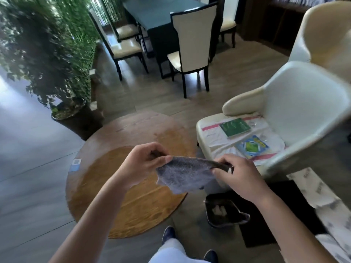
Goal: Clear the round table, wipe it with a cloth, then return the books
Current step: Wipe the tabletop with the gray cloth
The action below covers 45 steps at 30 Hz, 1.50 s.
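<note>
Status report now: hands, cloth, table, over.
Both hands, left and right, stretch grey cloth over round table. Two books on armchair. Nothing blocking.

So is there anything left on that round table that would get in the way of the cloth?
Almost nothing. The grey cloth hangs between both hands, right over the round table. Only a small blue-and-white item sits at its left edge. The books already lie on the armchair seat.

— Can you read anything on your books?
— No — the green book (234, 127) and the blue-yellow book (252, 146) carry print, but it's too blurred to make out.
</note>
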Available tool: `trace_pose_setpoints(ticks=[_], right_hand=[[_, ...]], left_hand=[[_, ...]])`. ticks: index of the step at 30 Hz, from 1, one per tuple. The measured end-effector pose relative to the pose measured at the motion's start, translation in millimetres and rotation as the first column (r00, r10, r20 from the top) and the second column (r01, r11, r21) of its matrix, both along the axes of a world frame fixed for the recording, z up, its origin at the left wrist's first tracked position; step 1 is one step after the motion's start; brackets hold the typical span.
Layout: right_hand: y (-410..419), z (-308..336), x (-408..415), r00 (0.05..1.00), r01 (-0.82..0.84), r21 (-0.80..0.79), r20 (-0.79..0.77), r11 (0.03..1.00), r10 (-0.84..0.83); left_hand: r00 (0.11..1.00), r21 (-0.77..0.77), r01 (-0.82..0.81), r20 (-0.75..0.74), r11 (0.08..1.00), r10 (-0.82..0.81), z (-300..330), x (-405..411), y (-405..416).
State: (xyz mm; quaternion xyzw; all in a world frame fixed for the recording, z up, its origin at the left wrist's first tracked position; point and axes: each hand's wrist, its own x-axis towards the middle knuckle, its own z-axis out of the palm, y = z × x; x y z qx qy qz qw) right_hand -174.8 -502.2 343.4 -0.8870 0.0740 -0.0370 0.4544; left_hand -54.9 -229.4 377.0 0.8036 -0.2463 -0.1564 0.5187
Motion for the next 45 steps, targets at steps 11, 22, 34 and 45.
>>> trace_pose_setpoints(ticks=[11, 22, 34, 45], right_hand=[[-25, -15, 94, 0.999, 0.018, -0.021, -0.028, 1.000, -0.018], [-33, -54, 355, 0.996, -0.055, -0.106, -0.082, 0.993, 0.047], [-33, -187, 469, 0.971, -0.129, -0.168, -0.219, 0.977, 0.091], [-58, -286, 414, 0.871, -0.048, 0.253, -0.463, 0.966, 0.165]], left_hand=[[0.986, 0.059, -0.138, 0.107, 0.989, 0.131, -59, 78, -9], [0.942, 0.124, -0.312, 0.170, 0.942, 0.289, -112, 318, -22], [0.945, 0.359, -0.269, -0.079, 0.894, 0.316, -222, 389, -16], [0.914, 0.338, -0.203, -0.271, 0.919, 0.301, -315, 342, -26]])
